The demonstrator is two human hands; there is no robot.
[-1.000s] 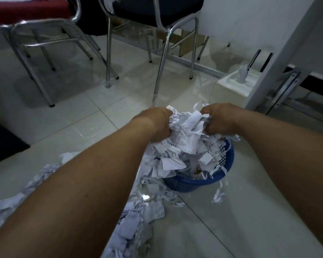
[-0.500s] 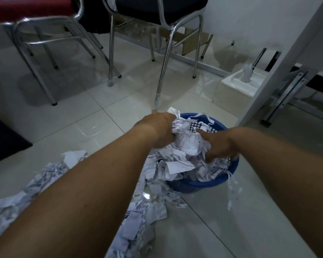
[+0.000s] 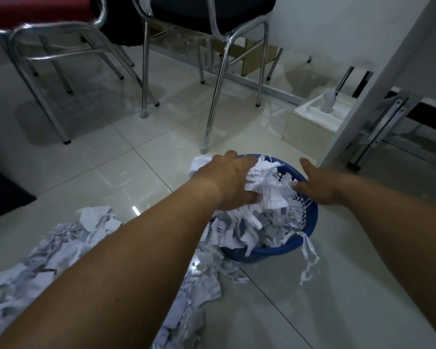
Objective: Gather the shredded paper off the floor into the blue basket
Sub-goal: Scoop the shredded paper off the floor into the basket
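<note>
Our left hand (image 3: 229, 180) lies flat, fingers straight, pressing the shredded paper (image 3: 267, 197) heaped in the blue basket (image 3: 272, 256); right hand (image 3: 317, 187) is splayed at the rim, holding nothing. Half a second ago both clutched that wad. More scraps still litter the floor (image 3: 126, 172).

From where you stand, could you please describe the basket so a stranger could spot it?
On the tiled floor, before the black chair, find the left hand and right hand. Beneath them sits a round basket, the only blue thing, heaped with shredded paper.
</note>
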